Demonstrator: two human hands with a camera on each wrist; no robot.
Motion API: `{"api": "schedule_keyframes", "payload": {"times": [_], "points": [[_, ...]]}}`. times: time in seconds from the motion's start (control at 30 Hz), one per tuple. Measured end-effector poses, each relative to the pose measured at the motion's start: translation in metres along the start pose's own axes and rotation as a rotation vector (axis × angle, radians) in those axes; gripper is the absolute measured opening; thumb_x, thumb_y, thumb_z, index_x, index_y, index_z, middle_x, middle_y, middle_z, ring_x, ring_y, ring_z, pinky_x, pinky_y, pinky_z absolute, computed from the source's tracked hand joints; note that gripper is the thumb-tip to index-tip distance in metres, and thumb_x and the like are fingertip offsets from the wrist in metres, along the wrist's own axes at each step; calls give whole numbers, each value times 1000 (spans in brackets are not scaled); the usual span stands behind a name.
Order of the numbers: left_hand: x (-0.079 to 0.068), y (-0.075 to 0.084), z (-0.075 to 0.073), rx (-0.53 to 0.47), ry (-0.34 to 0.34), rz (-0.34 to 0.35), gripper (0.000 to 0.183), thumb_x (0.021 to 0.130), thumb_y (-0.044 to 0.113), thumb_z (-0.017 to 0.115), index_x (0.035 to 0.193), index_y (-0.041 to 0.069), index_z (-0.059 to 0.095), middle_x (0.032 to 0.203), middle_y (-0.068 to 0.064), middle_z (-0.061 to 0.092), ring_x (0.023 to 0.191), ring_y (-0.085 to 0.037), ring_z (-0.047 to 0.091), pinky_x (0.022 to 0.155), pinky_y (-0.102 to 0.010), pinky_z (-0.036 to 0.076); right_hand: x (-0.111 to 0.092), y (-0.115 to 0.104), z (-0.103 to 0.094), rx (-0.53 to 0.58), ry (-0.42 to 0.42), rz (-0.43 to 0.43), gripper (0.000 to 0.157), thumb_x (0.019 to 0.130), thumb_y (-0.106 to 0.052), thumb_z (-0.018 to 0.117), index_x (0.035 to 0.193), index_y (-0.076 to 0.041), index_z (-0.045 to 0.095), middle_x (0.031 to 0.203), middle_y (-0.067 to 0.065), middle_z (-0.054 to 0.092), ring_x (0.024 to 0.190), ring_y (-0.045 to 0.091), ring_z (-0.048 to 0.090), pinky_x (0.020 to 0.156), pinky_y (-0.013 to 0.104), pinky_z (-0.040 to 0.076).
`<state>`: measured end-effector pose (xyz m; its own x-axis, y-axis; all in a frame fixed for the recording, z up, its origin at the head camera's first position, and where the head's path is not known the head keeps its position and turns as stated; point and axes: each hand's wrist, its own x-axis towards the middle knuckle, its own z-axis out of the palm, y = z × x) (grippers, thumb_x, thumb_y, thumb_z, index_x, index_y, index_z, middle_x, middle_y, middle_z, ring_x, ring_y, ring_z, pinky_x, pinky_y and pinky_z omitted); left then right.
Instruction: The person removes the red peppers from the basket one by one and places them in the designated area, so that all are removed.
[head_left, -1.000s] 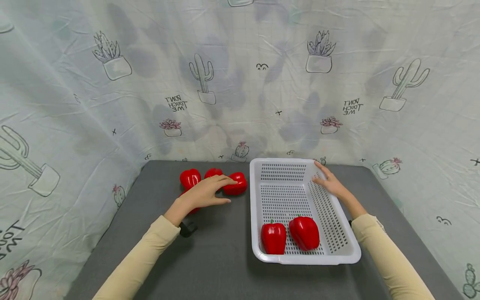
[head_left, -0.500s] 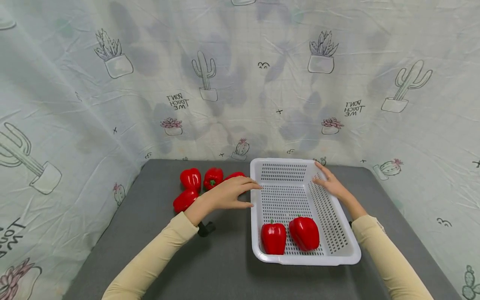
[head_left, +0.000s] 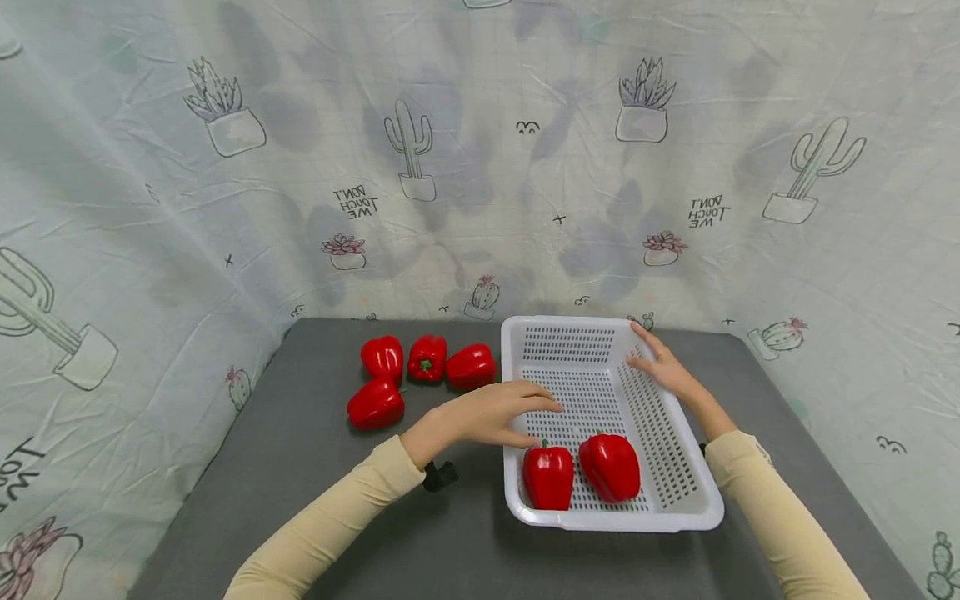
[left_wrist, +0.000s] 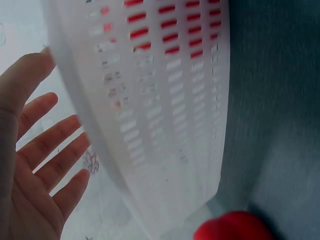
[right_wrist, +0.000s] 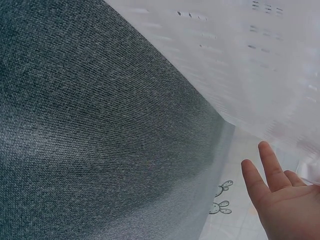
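A white perforated plastic basket [head_left: 512, 392] stands on the table, with two red bell peppers [head_left: 548, 478] [head_left: 611, 468] lying at its near end. My left hand [head_left: 491, 414] reaches over the basket's left rim, fingers spread and holding nothing, thumb just above the nearer-left pepper. In the left wrist view the left hand [left_wrist: 37, 165] shows loose, parted fingers beyond the basket's slotted wall [left_wrist: 150, 110]. At the right rim rests my right hand [head_left: 663, 368], thumb inside and the other fingers stretched along the edge. In the right wrist view, its fingers [right_wrist: 272, 167] are extended beside the wall.
Several red bell peppers [head_left: 375, 404] lie in a group left of the basket on the dark grey table [head_left: 450, 550]. One of them sits close to the basket's far left side. A pale curtain [head_left: 480, 167] with printed cacti hangs behind and around the table.
My left hand has moved right and nearer, from above the loose peppers to over the basket, uncovering them. The right hand and the basket stay in place.
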<state>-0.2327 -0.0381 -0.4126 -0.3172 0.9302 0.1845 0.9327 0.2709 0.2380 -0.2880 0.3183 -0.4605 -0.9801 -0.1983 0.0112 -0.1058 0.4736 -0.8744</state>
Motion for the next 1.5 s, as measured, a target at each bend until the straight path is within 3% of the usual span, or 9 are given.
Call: {"api": "schedule_keyframes", "payload": {"times": [0.33, 0.9, 1.13, 1.33, 1.5], "points": [[8, 14, 15, -29, -72, 21, 55, 84, 42, 65, 131, 19, 51, 128, 5, 52, 115, -5, 47, 99, -16, 37, 1, 0, -2, -3, -19, 8, 75, 94, -6, 51, 150, -11, 2, 145, 36, 10, 112, 57, 44, 72, 50, 54], [14, 21, 15, -128, -220, -84, 65, 79, 47, 68, 135, 23, 47, 130, 6, 50, 115, -6, 46, 98, -20, 41, 0, -3, -4, -15, -23, 2, 75, 93, -10, 52, 150, -17, 3, 147, 32, 11, 113, 55, 45, 73, 47, 55], [19, 23, 20, -135, -288, -95, 67, 76, 46, 72, 135, 25, 48, 130, 7, 50, 113, -6, 47, 93, -19, 44, -1, -8, -3, 5, -32, 10, 76, 93, -8, 52, 150, -16, 2, 147, 33, 12, 110, 56, 47, 70, 46, 55], [22, 24, 22, -108, -337, -109, 69, 74, 42, 74, 135, 28, 47, 132, 8, 49, 114, -6, 47, 90, -20, 45, -5, -23, 0, 37, -37, 22, 75, 92, -2, 51, 150, -10, 3, 145, 36, 10, 110, 59, 44, 71, 52, 53], [25, 23, 24, -93, -345, -89, 69, 72, 41, 76, 134, 30, 48, 126, 10, 51, 106, -4, 48, 84, -16, 45, -1, -13, -2, 8, -28, 19, 76, 93, -5, 51, 150, -15, 3, 146, 34, 12, 110, 56, 46, 71, 47, 55]]}}
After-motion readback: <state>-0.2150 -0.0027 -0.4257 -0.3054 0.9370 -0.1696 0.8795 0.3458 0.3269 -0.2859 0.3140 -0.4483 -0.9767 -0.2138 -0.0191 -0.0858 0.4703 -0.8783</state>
